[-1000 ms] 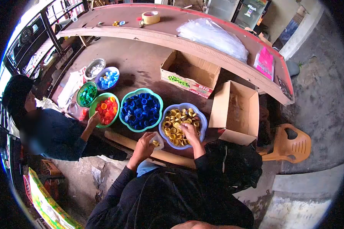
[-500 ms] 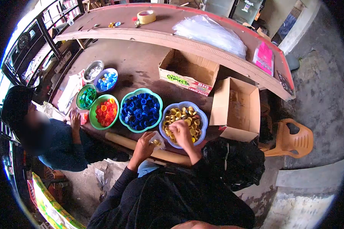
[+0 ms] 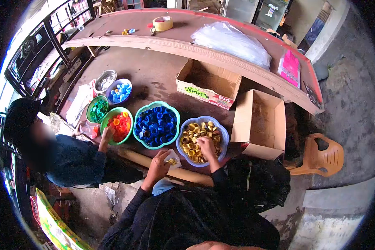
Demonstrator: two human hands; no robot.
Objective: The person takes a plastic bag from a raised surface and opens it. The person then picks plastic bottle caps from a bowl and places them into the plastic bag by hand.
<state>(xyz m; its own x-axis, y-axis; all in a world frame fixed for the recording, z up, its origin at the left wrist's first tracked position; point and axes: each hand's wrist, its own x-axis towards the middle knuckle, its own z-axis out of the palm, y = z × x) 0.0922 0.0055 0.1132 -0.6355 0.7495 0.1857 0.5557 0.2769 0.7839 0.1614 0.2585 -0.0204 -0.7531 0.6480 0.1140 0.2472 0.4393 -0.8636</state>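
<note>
My left hand (image 3: 157,166) is closed on the edge of a small clear plastic bag (image 3: 176,163), its mouth spread and a few gold bottle caps inside. To its right, a scalloped lavender basket (image 3: 225,139) is full of gold bottle caps (image 3: 191,136). My right hand (image 3: 206,146) reaches into this basket with its fingers bent together on the caps; what they pinch is hidden. Left of the basket stands a scalloped green basin (image 3: 178,118) heaped with dark blue caps (image 3: 156,126).
A co-worker's hand (image 3: 108,134) is at a green bowl (image 3: 132,120) of red and orange caps. Smaller bowls of green and light blue caps stand behind it. Two cardboard boxes (image 3: 208,96) and a raised shelf (image 3: 129,43) lie beyond. A cardboard tube (image 3: 187,175) runs along the front edge.
My right hand has lowered onto the gold caps. My left hand and the bag stay close to the basket. The co-worker's hand has moved to the red caps; the view has shifted slightly.
</note>
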